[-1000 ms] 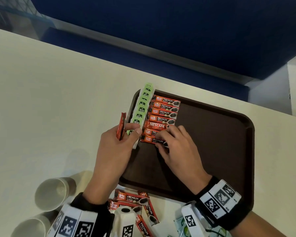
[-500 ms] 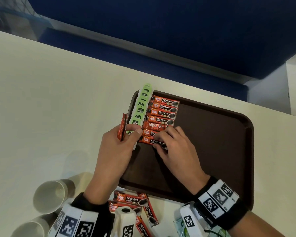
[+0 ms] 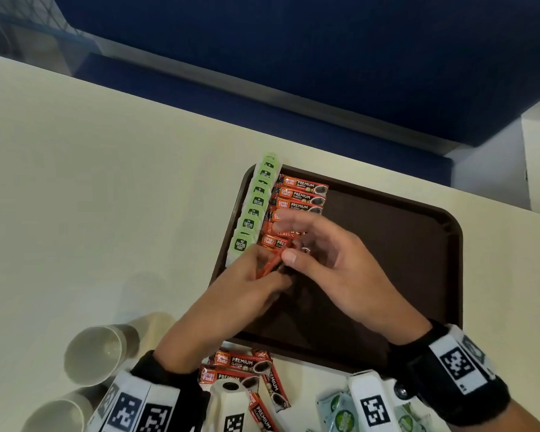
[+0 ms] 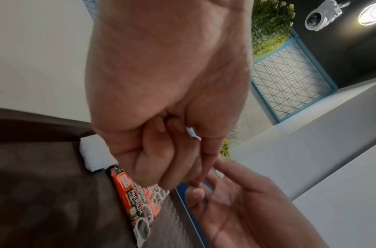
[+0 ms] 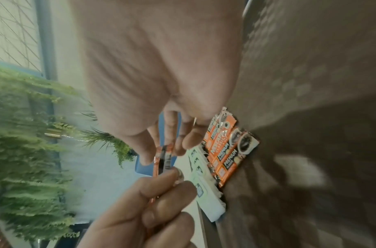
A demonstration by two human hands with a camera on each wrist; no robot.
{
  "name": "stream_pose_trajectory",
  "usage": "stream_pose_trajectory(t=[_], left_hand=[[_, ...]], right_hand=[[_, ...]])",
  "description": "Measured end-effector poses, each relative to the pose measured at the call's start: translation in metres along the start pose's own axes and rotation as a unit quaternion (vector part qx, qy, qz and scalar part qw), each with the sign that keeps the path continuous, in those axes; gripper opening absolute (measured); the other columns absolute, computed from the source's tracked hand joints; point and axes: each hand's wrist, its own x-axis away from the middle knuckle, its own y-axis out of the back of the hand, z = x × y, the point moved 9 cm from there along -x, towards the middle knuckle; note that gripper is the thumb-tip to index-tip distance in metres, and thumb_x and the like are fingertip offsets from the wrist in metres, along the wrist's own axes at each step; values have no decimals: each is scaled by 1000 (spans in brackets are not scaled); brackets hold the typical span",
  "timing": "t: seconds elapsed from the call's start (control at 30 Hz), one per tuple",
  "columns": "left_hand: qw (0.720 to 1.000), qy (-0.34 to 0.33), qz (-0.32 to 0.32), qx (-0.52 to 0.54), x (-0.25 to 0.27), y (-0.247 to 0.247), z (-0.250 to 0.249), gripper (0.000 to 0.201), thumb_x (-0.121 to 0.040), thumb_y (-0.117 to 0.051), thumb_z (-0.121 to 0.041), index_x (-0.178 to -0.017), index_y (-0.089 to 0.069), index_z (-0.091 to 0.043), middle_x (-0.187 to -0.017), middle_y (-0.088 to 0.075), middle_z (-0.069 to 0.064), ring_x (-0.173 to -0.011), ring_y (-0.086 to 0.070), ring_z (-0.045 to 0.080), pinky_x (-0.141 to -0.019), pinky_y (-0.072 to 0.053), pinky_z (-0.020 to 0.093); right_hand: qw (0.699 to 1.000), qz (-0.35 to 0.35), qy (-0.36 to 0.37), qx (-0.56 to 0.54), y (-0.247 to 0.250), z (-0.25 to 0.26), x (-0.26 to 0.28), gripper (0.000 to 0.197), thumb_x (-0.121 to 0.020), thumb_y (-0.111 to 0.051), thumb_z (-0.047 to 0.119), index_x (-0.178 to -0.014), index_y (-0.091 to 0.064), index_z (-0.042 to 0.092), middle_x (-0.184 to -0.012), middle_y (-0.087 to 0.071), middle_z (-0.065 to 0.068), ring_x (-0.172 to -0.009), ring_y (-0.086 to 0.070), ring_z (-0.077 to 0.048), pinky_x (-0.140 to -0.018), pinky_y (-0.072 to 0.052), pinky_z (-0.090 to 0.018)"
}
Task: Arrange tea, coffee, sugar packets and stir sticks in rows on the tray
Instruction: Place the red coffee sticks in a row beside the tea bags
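A brown tray [image 3: 402, 244] lies on the cream table. Along its left edge runs a row of green tea packets [image 3: 253, 210] [image 5: 201, 171], and beside it a row of orange coffee sachets [image 3: 303, 194] [image 5: 227, 151] [image 4: 136, 201]. Over the tray's near left part my left hand [image 3: 262, 271] [image 4: 172, 161] [image 5: 153, 199] grips an orange coffee sachet [image 3: 270, 264] [image 5: 162, 159] that stands on edge. My right hand [image 3: 289, 252] [image 5: 163, 149] [image 4: 236, 201] meets it from the right, and its thumb and fingers pinch the sachet's upper end. The right fingers are blurred.
Loose coffee sachets [image 3: 240, 366] lie on the table just in front of the tray. Two paper cups [image 3: 94, 353] lie on their sides at the near left. Pale green packets [image 3: 337, 413] sit at the near right. The tray's right half shows bare brown surface.
My right hand has lifted off the coffee row and come to the sachet in my left hand. My left hand has moved right, over the tray.
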Motion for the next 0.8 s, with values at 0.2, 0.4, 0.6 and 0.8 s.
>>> stream_pose_trajectory(t=[0.2, 0.4, 0.6, 0.8], left_hand=[[994, -88, -53, 24, 8, 12, -19, 19, -104, -67, -37, -111, -72, -20, -88, -80, 1, -56, -59, 10, -53, -45, 14], [960, -152, -231, -42, 13, 35, -22, 13, -98, -76, -35, -110, -75, -33, -97, -77, -17, -78, -72, -1, -67, -53, 10], [913, -261, -216, -229, 22, 10, -44, 38, -89, -84, -38, -126, -74, -37, -128, -64, -15, -115, -55, -2, -91, -46, 10], [954, -195, -222, 46, 20, 28, -34, 18, -94, -81, -25, -112, -81, -23, -96, -83, -10, -91, -81, 9, -86, -66, 30]], right_hand=[[993, -98, -44, -53, 23, -15, 6, 12, -99, -74, 16, -109, -79, 20, -100, -79, 1, -91, -75, -15, -74, -59, -25], [973, -140, -96, -159, 21, -36, 18, 16, -94, -78, 15, -110, -77, 14, -104, -80, -7, -93, -77, -23, -76, -60, -27], [965, -172, -67, -185, 32, -17, 25, 17, -95, -75, 15, -110, -78, 9, -98, -79, -12, -86, -76, -21, -74, -60, -26], [975, -150, -51, -155, 33, -5, 26, 20, -102, -67, 26, -118, -77, 18, -111, -79, 0, -102, -73, -13, -84, -60, -28]])
